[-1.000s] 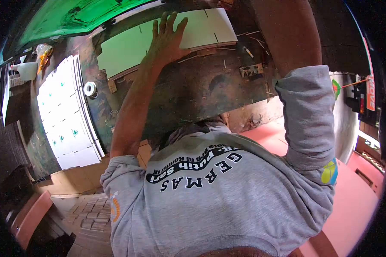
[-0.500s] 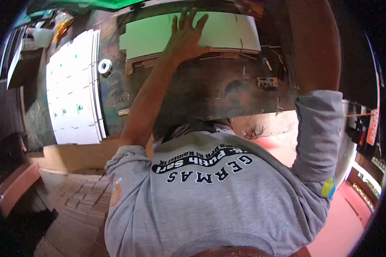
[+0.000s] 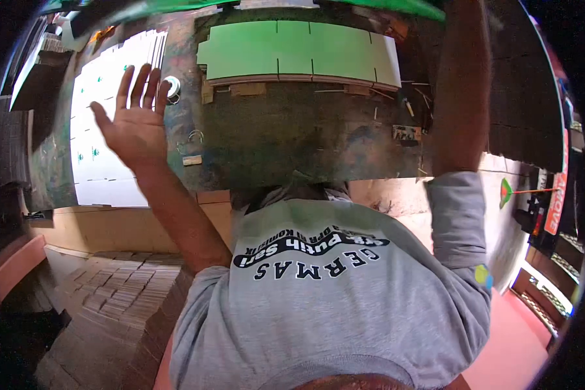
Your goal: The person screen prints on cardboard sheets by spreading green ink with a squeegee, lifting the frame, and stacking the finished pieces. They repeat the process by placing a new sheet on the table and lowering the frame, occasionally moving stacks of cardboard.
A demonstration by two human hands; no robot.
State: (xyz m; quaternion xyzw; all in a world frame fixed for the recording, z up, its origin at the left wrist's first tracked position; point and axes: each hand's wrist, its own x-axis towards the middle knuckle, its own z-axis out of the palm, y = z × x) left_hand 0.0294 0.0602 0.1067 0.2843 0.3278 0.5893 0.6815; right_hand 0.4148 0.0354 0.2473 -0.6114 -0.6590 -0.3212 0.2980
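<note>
My left hand (image 3: pixel 135 127) is raised with the palm facing up toward me and its fingers spread, holding nothing. It overlaps a stack of white card sheets with small green prints (image 3: pixel 101 169) at the left of the dark worktable (image 3: pixel 273 136). Close to its fingertips stands a small white-topped roll (image 3: pixel 173 88). Further right lies a neat stack of slotted white card blanks (image 3: pixel 292 52), tinted green by the light. My right forearm (image 3: pixel 463 97) reaches up past the top edge, so my right hand is out of sight.
A small wooden block (image 3: pixel 192 160), a cutter-like tool (image 3: pixel 407 106) and a dark patterned box (image 3: pixel 406 134) lie on the table. Bundled flat cardboard (image 3: pixel 127 292) is piled on the floor at lower left. Dark panels (image 3: pixel 526 84) stand at the right.
My left hand has left the slotted blanks, moved left and turned palm up. The blanks now show uncovered. My right forearm has shifted slightly left, and the view has moved a little.
</note>
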